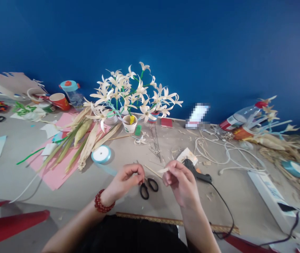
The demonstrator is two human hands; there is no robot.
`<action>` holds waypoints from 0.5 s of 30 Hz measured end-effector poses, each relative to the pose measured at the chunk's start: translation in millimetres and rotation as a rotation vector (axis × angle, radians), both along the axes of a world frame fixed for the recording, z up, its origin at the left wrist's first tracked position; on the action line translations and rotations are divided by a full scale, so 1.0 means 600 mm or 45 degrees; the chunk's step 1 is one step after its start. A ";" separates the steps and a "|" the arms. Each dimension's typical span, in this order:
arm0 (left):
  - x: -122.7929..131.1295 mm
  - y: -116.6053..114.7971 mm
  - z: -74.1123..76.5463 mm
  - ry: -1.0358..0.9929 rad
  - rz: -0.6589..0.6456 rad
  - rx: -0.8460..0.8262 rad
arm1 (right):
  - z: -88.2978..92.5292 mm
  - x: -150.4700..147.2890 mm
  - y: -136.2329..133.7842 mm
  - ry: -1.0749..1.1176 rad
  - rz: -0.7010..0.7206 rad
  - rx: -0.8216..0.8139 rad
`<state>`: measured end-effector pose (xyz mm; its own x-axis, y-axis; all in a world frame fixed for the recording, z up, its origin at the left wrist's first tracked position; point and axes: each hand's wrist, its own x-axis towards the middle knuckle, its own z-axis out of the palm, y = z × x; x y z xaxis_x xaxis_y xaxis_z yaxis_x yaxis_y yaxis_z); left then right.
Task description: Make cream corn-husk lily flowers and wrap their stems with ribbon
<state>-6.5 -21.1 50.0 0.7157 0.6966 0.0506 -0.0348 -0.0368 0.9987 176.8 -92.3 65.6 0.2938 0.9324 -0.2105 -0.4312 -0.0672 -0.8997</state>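
Note:
My right hand (178, 179) pinches a small pale petal-like piece (163, 170) between thumb and fingers. My left hand (130, 179), with a red beaded bracelet on the wrist, is closed with fingertips pressed together; what it may hold is too small to make out. Between the hands, black-handled scissors (148, 188) lie on the table, close to my left fingertips. A thin stick (153, 171) lies just beyond them. Left of my left hand is a roll of light blue ribbon (101, 154). A black glue gun (197, 172) rests right of my right hand.
Cups holding white husk flowers (129, 91) stand at the back centre. Corn husks (83, 135) lie on pink paper (53, 177) at left. A plastic bottle (241, 117), white cord (227, 149), power strip (268, 200) and dried husks (284, 158) are at right.

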 end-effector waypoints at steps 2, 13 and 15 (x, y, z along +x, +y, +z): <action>0.000 -0.003 -0.003 0.109 0.017 0.146 | 0.000 0.005 -0.001 -0.018 0.030 0.001; 0.013 -0.003 0.015 0.019 0.126 0.252 | -0.006 -0.011 -0.004 0.069 0.115 -0.048; 0.015 -0.003 0.022 0.043 0.084 0.212 | -0.006 -0.012 -0.005 0.054 0.129 -0.060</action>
